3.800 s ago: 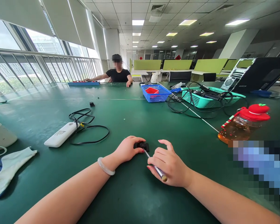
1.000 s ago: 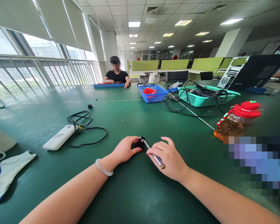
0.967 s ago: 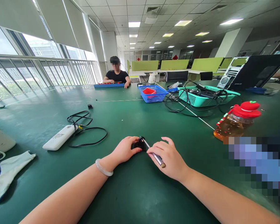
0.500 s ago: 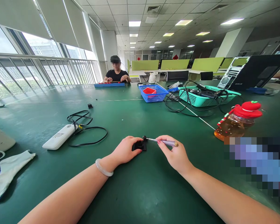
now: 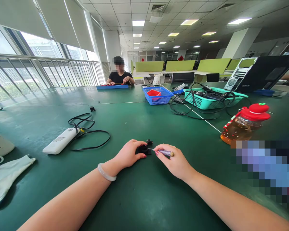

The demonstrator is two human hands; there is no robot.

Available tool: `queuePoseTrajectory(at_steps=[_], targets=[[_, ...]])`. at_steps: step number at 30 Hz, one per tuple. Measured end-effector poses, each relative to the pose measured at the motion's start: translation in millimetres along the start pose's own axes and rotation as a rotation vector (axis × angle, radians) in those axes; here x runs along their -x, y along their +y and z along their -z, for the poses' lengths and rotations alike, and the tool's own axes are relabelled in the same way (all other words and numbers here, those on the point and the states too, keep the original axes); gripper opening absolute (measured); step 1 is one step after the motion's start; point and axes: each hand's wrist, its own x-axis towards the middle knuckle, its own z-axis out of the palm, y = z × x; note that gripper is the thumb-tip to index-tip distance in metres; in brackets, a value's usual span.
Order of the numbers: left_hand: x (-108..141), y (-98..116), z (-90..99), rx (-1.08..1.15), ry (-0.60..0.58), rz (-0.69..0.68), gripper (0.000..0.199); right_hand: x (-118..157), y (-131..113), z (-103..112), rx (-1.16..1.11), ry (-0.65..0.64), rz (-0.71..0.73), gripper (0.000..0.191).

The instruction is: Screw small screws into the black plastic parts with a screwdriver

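Note:
On the green table, my left hand (image 5: 128, 154) grips a small black part (image 5: 144, 149) with a flat base, thumb and fingers closed about its left side. My right hand (image 5: 175, 160) holds a slim screwdriver (image 5: 165, 152) with a clear purplish handle. Its thin metal shaft points left, and the tip is at the right side of the black part; whether it touches cannot be made out. Just behind the black part is a smaller black piece (image 5: 149, 141). A pale bangle (image 5: 106, 173) circles my left wrist.
A white power bank (image 5: 60, 141) with a black cable lies at left, near a white-and-blue cloth (image 5: 12, 176). Farther back are a blue basket (image 5: 159, 100) and a teal basket (image 5: 204, 104) with cables. A red-lidded bottle (image 5: 243, 126) stands right. A person (image 5: 120, 77) sits opposite.
My right hand has moved left and slightly down with the screwdriver, bringing its tip from the upper small piece to the black part's right side. My left hand keeps its hold.

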Motion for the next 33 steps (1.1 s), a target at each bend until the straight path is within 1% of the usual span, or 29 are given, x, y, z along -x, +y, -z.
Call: queuePoseTrajectory(at_steps=[3, 5, 11, 14, 18, 21, 23, 26, 29, 31, 33], targets=[[-0.1, -0.5, -0.4, -0.003, -0.001, 0.011, 0.047, 1.6, -2.2, 2.3, 0.067, 0.069, 0.057, 0.019], [-0.3, -0.8, -0.6, -0.008, -0.008, 0.009, 0.048, 2.2, -4.7, 4.4, 0.073, 0.085, 0.088, 0.020], [-0.6, -1.1, -0.7, -0.018, -0.001, -0.001, 0.047, 2.3, -11.1, 6.2, 0.037, 0.011, 0.150, 0.018], [-0.6, -2.5, -0.9, -0.025, 0.000, -0.020, 0.047, 3.9, -12.7, 5.2, 0.002, -0.013, 0.233, 0.016], [-0.8, -4.0, -1.3, -0.050, -0.015, -0.039, 0.049, 6.6, -13.3, 1.5, 0.023, -0.097, 0.331, 0.010], [-0.7, -3.8, -1.3, -0.064, -0.017, -0.041, 0.050, 7.2, -12.6, -2.0, 0.048, -0.148, 0.333, 0.010], [-0.5, -3.4, -1.3, -0.072, -0.019, -0.046, 0.050, 7.0, -12.2, -2.9, 0.044, -0.151, 0.322, 0.010], [0.1, -2.6, -1.0, -0.081, -0.020, -0.047, 0.051, 6.9, -12.6, -1.0, 0.036, -0.120, 0.342, 0.009], [1.2, -0.9, 0.1, -0.084, -0.017, -0.053, 0.050, 6.9, -13.0, 2.9, 0.011, -0.028, 0.362, 0.008], [2.2, 0.7, 1.0, -0.087, -0.017, -0.059, 0.048, 6.5, -12.6, 4.6, 0.008, 0.039, 0.335, 0.009], [3.2, 2.2, 1.9, -0.092, -0.015, -0.072, 0.046, 5.6, -11.5, 5.0, 0.018, 0.068, 0.285, 0.009]])
